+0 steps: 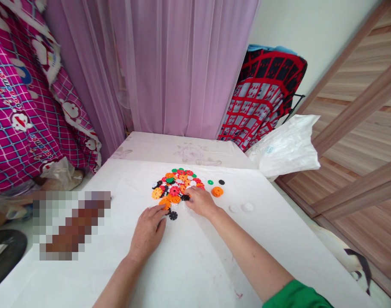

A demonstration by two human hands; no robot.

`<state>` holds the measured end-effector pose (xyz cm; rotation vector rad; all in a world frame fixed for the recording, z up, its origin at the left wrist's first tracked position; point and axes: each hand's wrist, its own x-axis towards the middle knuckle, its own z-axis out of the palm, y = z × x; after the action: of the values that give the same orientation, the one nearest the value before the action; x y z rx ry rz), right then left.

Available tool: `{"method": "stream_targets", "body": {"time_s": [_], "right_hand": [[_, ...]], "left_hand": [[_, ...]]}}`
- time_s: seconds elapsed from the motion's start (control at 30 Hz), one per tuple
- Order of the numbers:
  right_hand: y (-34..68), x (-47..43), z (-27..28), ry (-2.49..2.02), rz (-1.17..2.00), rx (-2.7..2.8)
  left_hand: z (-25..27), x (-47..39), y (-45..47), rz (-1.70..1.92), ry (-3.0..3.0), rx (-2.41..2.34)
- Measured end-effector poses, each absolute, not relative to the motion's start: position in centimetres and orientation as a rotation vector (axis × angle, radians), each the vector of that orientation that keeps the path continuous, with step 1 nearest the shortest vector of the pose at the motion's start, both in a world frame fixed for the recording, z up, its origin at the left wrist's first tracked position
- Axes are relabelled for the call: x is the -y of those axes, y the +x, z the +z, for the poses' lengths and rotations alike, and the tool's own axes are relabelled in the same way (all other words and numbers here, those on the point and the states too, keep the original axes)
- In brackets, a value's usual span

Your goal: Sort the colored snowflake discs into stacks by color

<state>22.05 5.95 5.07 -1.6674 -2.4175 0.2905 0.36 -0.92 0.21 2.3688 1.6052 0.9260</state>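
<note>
A loose heap of flower-shaped plastic snowflake discs (174, 191) in orange, red, green, black and white lies on the white-covered table. At its front left edge, my left hand (149, 229) rests with fingers stretched out, the tips touching an orange disc (165, 202). My right hand (200, 201) reaches into the heap's right side, its fingers closed about a black disc (185, 197); its fingertips are partly hidden among the pieces. Another black disc (173, 215) lies just right of my left fingertips.
Right of the heap lie stacked orange discs (217, 191), a green disc (210, 182), a black disc (221, 182) and pale white discs (247, 207). A white plastic bag (288, 145) stands by the table's right edge. A blurred-out patch (75, 226) covers the left side.
</note>
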Motion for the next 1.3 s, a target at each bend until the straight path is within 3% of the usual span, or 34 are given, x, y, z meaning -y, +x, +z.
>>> {"method": "stream_targets", "body": {"time_s": [0.33,0.73,1.3], "right_hand": [[23.0,-6.6,5.1,-1.722,0.511,2.198],[37.5,-11.3,6.9,-2.097,0.259,1.658],[37.1,-13.0,4.1,-2.278,0.33,1.792]], "left_hand": [[-0.1,0.9,0.2,0.907,2.375,-1.601],[-0.1,0.9,0.0,0.918,2.393,-1.571],[0.3,1.2,0.0,0.917,2.4,-1.579]]}}
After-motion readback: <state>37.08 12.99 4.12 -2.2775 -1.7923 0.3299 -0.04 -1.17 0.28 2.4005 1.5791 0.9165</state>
